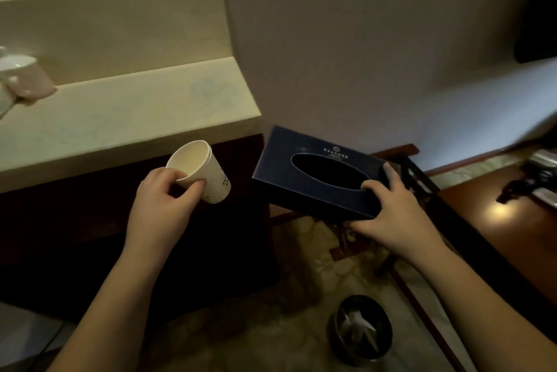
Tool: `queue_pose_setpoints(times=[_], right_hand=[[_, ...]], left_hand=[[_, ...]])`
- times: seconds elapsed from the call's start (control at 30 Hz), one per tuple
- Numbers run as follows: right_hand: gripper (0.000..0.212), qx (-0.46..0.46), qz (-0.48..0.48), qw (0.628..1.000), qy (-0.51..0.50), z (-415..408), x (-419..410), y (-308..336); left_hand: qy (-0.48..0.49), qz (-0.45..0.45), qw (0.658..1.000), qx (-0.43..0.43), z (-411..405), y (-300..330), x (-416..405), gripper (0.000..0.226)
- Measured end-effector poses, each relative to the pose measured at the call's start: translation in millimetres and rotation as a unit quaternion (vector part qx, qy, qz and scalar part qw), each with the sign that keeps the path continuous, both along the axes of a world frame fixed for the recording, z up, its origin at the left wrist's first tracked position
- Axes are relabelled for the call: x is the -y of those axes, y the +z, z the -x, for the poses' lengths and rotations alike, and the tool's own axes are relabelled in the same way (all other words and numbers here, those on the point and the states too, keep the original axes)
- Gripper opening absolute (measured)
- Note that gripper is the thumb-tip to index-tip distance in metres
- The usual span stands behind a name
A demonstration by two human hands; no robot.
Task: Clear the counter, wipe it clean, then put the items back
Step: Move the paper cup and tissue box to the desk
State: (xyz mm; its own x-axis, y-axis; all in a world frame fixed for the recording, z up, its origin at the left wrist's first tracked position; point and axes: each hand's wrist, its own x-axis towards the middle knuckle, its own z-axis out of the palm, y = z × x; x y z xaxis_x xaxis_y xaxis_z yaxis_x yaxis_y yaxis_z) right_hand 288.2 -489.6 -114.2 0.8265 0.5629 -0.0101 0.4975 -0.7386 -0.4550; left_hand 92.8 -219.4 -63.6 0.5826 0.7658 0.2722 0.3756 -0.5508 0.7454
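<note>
From the head camera, the left hand [164,200] holds a paper cup [202,171] in the air just in front of the counter's [126,121] front edge. The cup is tilted, its open mouth turned up and to the left and its base pointing down to the right, so its long axis slants. Thumb and fingers are curled round the rim end, the thumb lying along the lip. The cup is white, thin-walled and tapered, with small dark print near the base, and nothing can be seen inside it.

The right hand [391,215] grips a tissue box [316,172] by its near right end, also held in the air, to the right of the counter's corner. The fingers are bent over the top edge, one fingertip at the rim of the oval slot, with the thumb at the box's lower side. The box is a flat, dark blue rectangle with a stitched, leather-like skin and a small pale logo above the slot. Its long axis runs from upper left to lower right, the top face tipped toward the camera. The slot looks dark; no tissue shows in it.

The counter is pale, smooth stone with a raised back ledge; a blurred white cup [18,70] sits at its far left. On the floor below, a round dark bin [360,331] holds crumpled paper
</note>
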Motion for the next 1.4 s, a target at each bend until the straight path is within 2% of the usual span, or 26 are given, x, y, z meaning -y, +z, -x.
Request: queue_pose_setpoints(times=[0.33,0.6,0.77,1.13,1.4], right_hand=[[0.074,-0.07,0.051,0.992,-0.087,-40,175,-69],[0.074,-0.131,0.079,0.975,-0.164,-55,305,-102],[0.074,-0.154,0.078,0.963,-0.207,-53,370,-116],[0.072,-0.162,0.047,0.92,-0.355,-44,471,-132],[0.075,-0.15,0.072,0.877,-0.45,-87,540,-146]], left_hand=[[-0.091,0.019,0.992,-0.087,-111,-52,146,0.011],[-0.21,0.028,0.967,-0.14,-188,-90,257,0.013],[-0.285,0.031,0.941,-0.179,-229,-98,321,0.017],[-0.456,-0.007,0.87,-0.187,-325,-115,444,0.017],[-0.541,-0.036,0.817,-0.198,-416,-150,521,0.018]])
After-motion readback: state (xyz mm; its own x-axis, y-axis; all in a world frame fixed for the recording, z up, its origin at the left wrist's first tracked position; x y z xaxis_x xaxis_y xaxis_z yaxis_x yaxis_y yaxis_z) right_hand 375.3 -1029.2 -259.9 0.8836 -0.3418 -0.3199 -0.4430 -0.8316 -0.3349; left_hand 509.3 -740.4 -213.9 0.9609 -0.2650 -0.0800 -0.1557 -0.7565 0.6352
